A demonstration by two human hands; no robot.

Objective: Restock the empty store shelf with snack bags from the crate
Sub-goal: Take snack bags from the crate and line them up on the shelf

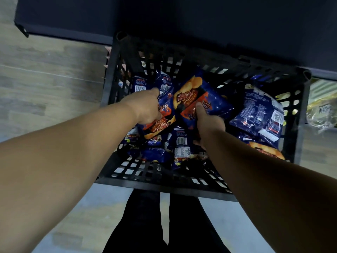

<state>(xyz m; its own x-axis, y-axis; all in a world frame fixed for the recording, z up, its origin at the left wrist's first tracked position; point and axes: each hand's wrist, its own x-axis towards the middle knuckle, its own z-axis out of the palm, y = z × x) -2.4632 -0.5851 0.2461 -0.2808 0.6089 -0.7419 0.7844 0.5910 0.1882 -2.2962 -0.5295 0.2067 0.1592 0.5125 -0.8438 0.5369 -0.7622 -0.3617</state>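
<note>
Both hands are down in the black crate (193,187). The left hand (147,108) grips one blue-and-orange snack bag (160,121), its fingers hidden behind the packet, and the right hand (209,125) pinches another bag (198,95), thumb on top. Plenty of bags lie loose in the crate, so restocking looks far from done. The shelf edge (69,35) above looks dark; nothing shows on it.
</note>
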